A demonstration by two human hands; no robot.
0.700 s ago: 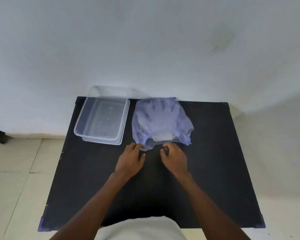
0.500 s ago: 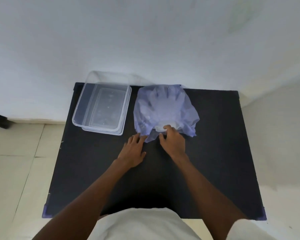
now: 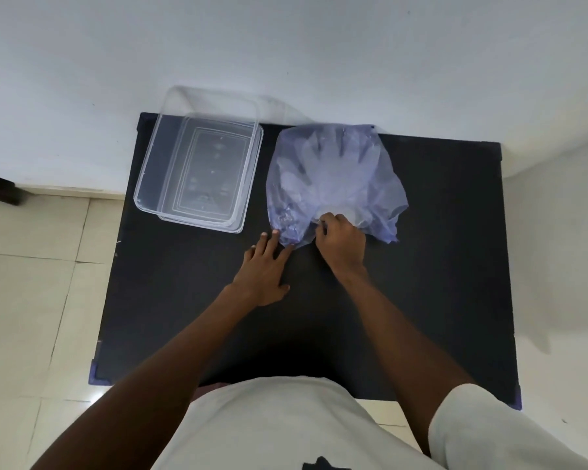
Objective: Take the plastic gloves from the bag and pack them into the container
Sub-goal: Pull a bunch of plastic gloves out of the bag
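Observation:
A thin bluish plastic bag (image 3: 381, 198) lies flat at the back middle of the black table (image 3: 438, 266). Clear plastic gloves (image 3: 333, 164) show through it, fingers pointing away from me. My right hand (image 3: 342, 240) is at the bag's near opening, with its fingertips curled on the edge of the glove stack there. My left hand (image 3: 267, 269) lies flat, fingers spread, pressing the bag's near left corner to the table. An empty clear rectangular container (image 3: 143, 195) stands at the back left of the table, apart from the bag.
A white wall rises right behind the table. Pale floor tiles (image 3: 31, 300) lie to the left and right. My white shirt (image 3: 269, 429) covers the table's near edge.
My right hand has moved forward into the bag's opening and closed on the gloves' edge. My left hand has flattened onto the bag's corner. The camera has shifted closer over the table.

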